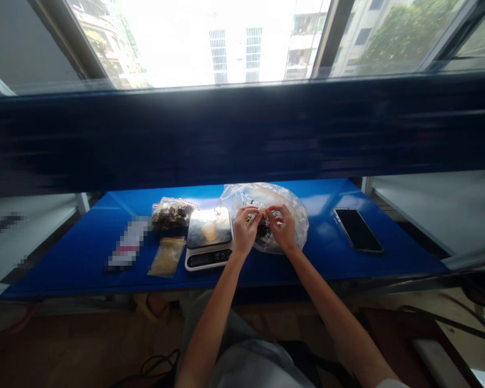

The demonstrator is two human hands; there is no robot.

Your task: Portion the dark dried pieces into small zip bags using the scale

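Note:
My left hand (246, 230) and my right hand (282, 226) meet over a large clear plastic bag (295, 207) with dark contents on the blue table (327, 253). Both hands pinch a small packet (256, 216) between their fingertips; what it holds is too small to make out. Just left of my left hand stands a white kitchen scale (208, 237) with a shiny steel top and a small yellowish round piece on it.
A clear bag of brown lumps (172, 213) lies left of the scale, with a small yellowish bag (167, 256) in front of it and a blurred white object (128, 243) further left. A black phone (358, 230) lies at the right. A dark blue shelf beam (242, 134) overhangs the table.

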